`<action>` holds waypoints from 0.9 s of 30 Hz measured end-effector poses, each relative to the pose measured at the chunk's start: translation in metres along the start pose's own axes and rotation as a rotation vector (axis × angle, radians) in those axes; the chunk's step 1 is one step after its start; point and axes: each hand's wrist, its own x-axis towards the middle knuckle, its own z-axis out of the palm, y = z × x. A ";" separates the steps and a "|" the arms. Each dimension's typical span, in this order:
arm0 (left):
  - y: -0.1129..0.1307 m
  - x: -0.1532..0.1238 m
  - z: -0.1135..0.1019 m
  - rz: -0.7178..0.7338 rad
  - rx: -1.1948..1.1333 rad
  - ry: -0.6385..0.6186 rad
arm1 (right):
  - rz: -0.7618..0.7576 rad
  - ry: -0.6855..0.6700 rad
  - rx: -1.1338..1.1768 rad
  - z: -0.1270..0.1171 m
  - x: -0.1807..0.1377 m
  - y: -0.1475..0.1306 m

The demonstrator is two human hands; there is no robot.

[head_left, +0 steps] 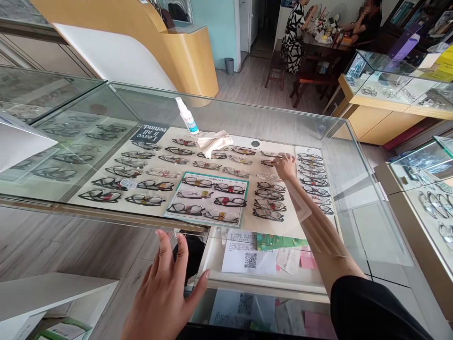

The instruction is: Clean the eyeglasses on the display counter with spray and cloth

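My right hand [285, 166] reaches deep inside the glass display case [226, 106], under its top pane. Its fingers pinch a pair of glasses [269, 162] in the far right rows of the display board [293, 222]. My left hand [166, 293] hovers near the case's front edge, fingers spread, holding nothing. Many pairs of glasses [208, 198] lie in rows on the board. A white spray bottle [187, 117] and a crumpled cloth [213, 140] rest on the glass top.
A pulled-out drawer [269, 283] below holds papers with a QR code [250, 259]. More glass cases stand at the right [396, 89] and left [42, 94]. Two people sit at a table [318, 40] in the back. A wooden counter [191, 61] curves behind the case.
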 end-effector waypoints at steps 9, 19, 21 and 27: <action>0.001 0.003 -0.006 0.025 0.026 -0.013 | -0.074 0.030 -0.006 -0.011 -0.009 -0.008; 0.000 0.002 -0.003 0.029 0.024 -0.014 | -0.016 0.009 -0.002 -0.009 -0.003 0.008; -0.001 0.002 -0.004 0.023 0.030 -0.020 | -0.016 0.006 0.012 -0.007 0.001 0.008; -0.003 0.000 -0.003 0.026 0.033 -0.039 | 0.000 0.022 0.035 -0.003 0.005 0.002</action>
